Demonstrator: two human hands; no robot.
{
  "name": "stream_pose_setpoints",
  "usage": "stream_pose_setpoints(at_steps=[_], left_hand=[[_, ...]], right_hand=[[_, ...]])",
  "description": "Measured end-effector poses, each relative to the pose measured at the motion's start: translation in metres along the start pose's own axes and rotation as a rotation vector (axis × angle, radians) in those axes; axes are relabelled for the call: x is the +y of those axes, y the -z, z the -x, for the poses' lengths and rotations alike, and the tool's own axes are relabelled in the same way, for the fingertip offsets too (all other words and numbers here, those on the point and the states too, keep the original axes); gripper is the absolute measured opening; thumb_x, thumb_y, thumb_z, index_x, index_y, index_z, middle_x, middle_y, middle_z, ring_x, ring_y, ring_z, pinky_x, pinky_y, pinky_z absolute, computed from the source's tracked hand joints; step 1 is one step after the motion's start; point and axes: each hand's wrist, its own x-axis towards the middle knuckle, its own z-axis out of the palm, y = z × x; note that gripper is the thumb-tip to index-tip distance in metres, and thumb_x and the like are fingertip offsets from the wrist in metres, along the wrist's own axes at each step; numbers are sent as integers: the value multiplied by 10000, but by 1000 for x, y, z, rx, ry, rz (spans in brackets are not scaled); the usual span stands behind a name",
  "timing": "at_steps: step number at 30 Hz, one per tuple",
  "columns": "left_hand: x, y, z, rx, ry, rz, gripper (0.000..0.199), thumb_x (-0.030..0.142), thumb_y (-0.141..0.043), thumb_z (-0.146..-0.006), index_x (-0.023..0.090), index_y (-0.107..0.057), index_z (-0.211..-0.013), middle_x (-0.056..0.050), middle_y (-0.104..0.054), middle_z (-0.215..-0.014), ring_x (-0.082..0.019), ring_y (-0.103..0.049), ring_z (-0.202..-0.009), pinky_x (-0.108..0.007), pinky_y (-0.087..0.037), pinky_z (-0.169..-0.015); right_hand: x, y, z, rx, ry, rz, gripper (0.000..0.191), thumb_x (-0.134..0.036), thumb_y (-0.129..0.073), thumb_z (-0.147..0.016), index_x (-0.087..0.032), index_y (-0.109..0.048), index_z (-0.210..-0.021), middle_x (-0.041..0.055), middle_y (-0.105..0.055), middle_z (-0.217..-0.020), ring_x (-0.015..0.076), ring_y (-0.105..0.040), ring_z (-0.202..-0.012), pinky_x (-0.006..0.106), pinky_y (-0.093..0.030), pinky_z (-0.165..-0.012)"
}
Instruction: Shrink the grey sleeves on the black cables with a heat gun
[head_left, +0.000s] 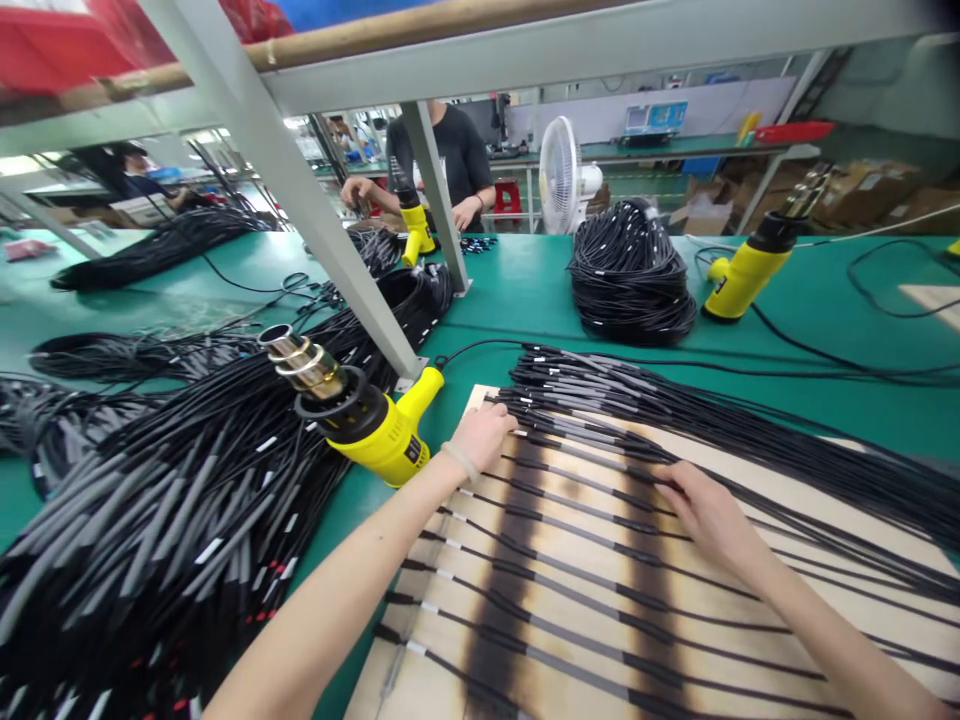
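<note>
Far left on your green worktop [525, 290] sits a large heap of black cables [150, 540] with grey sleeves and white marks. Right beside it, a yellow heat gun [379, 440] lies on its side, its metal nozzle aimed up and left and its handle close to your left hand [484, 437].

That hand rests palm down at the board's left side, with a pale band around the wrist. Its fingers [504, 420] are extended and released, not clenched, with the tips on the ends of the black cables [600, 560]. These cables lie side by side across a scorched wooden board [570, 490], their grey sleeves crossing two dark burn stripes.

Your right hand [709, 517] lies on top of the same row, further right. Its fingers [671, 482] are relaxed and slightly spread, pressing on several cables without grasping any single one.

Beyond your hands, a coiled bundle of black cable [630, 270] sits on the worktop, with a second yellow heat gun [750, 270] to its right. Across the worktop, a co-worker [442, 160] stands behind a third yellow heat gun [416, 225].
</note>
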Motion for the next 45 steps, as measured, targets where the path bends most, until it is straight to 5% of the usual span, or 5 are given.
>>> stream_pose_setpoints(at_steps=[7, 19, 45], left_hand=[[-10, 13, 13, -41, 98, -32, 299, 141, -387, -854, 228, -653, -960, -78, -576, -942, -214, -545, -927, -319, -412, -732], [-26, 8, 23, -120, 201, -91, 410, 96, -373, -814, 254, -662, -1058, -92, -572, -903, -215, -554, -923, -310, -436, -754], [-30, -8, 22, -146, 148, -83, 380, 59, -419, -795, 253, -655, -1019, -78, -553, -915, -205, -538, -876, -299, -448, -734]], right_hand=[[-11, -8, -6, 47, 39, -49, 142, -267, -373, -913, -201, -497, -929, 57, -548, -838, 176, -557, -728, 306, -453, -654], [-35, -23, -27, 37, 78, -73, 156, -202, -351, -884, -196, -506, -880, 53, -527, -800, 174, -535, -698, 299, -455, -638], [-2, -13, -7, 2, 103, 85, 188, -219, -370, -890, -177, -550, -855, 74, -538, -832, 195, -538, -763, 339, -468, -701]])
